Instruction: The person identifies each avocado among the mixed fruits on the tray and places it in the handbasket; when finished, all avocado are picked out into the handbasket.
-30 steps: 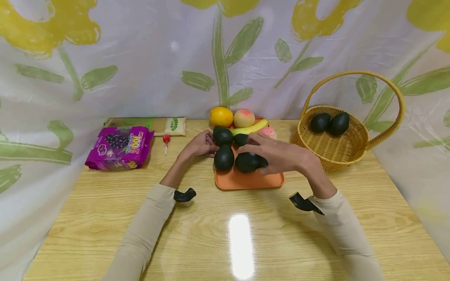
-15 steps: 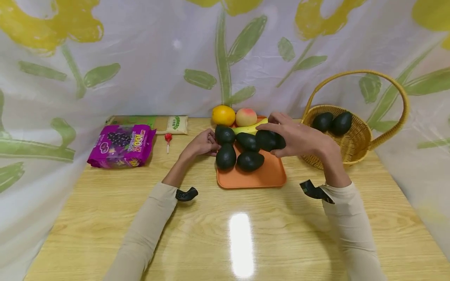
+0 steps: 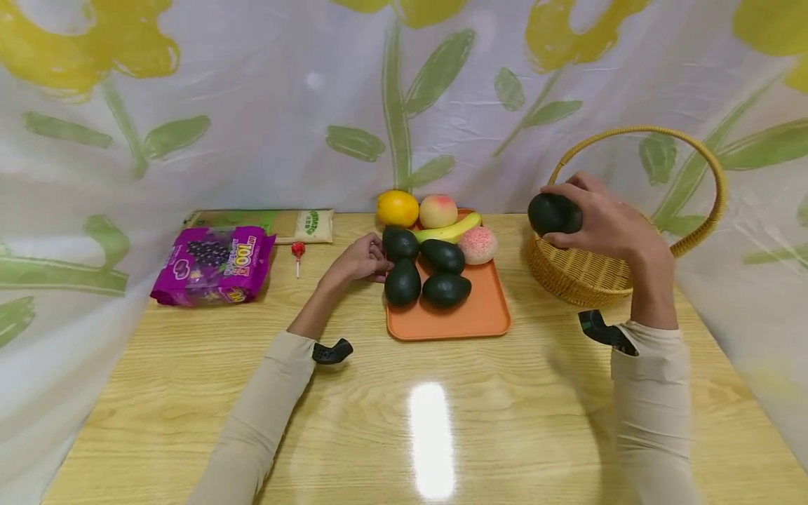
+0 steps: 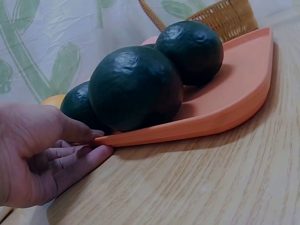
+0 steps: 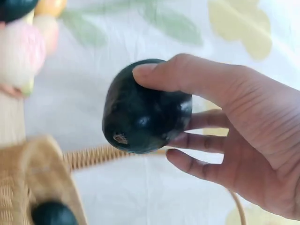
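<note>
My right hand (image 3: 612,223) grips a dark green avocado (image 3: 554,214) between thumb and fingers, held above the left rim of the wicker basket (image 3: 562,273). In the right wrist view, part of another avocado (image 5: 54,213) shows inside that basket. My left hand (image 3: 358,259) pinches the left edge of the orange tray (image 3: 445,325). Its thumb (image 4: 86,133) lies on the rim while fingers reach beneath. Several avocados (image 3: 402,283) sit on the tray, beside a banana (image 3: 449,230) and a pink speckled round fruit (image 3: 477,245).
Behind the tray's far end are an orange (image 3: 398,209) and a peach (image 3: 438,211). To the left lie a purple grape-print bag (image 3: 214,266), a red lollipop (image 3: 299,254) and a flat tan-green packet (image 3: 284,225). A tall handle (image 3: 719,179) arches over the basket.
My right hand has lifted an avocado off the tray and carried it right, to above the basket. The left hand has stayed at the tray's edge.
</note>
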`<move>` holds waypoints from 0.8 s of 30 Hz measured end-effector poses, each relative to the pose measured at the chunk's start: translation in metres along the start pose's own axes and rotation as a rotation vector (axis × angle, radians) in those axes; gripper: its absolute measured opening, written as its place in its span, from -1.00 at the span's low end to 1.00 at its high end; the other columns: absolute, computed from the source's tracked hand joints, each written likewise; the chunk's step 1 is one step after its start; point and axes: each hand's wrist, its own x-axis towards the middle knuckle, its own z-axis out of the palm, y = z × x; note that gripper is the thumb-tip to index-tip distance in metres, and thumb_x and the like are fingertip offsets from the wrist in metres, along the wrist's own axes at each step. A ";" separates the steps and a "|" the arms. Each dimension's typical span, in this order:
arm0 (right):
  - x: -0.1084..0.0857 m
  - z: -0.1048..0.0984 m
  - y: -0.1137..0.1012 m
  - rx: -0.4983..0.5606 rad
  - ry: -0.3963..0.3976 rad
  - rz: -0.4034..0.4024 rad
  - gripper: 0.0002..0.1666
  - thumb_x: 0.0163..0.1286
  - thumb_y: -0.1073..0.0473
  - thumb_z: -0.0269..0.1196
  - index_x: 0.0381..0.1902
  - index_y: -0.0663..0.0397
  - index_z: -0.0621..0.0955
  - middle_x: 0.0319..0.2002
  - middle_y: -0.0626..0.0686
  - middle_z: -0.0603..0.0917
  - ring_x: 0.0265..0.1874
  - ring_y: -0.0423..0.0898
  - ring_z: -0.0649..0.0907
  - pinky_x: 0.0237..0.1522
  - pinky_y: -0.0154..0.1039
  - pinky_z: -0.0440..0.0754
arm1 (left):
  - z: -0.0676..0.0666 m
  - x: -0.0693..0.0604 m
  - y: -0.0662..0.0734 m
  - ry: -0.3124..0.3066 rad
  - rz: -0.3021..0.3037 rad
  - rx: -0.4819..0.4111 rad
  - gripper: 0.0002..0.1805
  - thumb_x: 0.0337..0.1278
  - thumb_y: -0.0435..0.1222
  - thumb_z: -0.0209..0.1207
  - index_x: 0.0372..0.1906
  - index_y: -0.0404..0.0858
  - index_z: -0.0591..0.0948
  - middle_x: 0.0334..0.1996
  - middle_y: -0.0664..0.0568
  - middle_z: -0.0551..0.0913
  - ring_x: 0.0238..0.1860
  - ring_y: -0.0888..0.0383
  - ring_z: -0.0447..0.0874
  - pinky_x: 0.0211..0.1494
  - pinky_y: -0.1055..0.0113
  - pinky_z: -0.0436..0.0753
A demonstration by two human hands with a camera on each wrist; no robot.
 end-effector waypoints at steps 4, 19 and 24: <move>-0.010 -0.009 0.025 -0.014 0.041 0.093 -0.12 0.17 0.12 0.59 0.42 0.07 0.49 0.16 0.28 0.45 0.03 0.27 0.53 -0.04 0.30 0.59 | 0.001 0.001 0.001 0.001 0.010 -0.002 -0.57 0.27 -0.45 0.32 0.10 -0.41 0.37 -0.19 -0.15 0.56 -0.33 0.16 0.65 -0.33 0.46 0.78; -0.024 -0.012 0.108 -0.039 -0.090 0.395 -0.13 0.31 0.14 0.43 0.37 0.55 0.33 0.20 0.65 0.41 0.16 0.56 0.42 0.12 0.47 0.48 | -0.002 0.002 0.000 -0.002 0.002 -0.025 -0.59 0.26 -0.46 0.30 0.08 -0.39 0.37 -0.23 -0.13 0.54 -0.36 0.16 0.67 -0.30 0.41 0.81; -0.025 0.000 0.133 -0.109 -0.182 0.422 -0.10 0.31 0.10 0.40 0.35 0.64 0.31 0.17 0.69 0.44 0.09 0.57 0.48 0.09 0.46 0.53 | -0.002 0.002 -0.003 -0.003 -0.007 -0.034 -0.57 0.25 -0.47 0.32 0.09 -0.41 0.36 -0.24 -0.12 0.52 -0.40 0.16 0.65 -0.33 0.41 0.80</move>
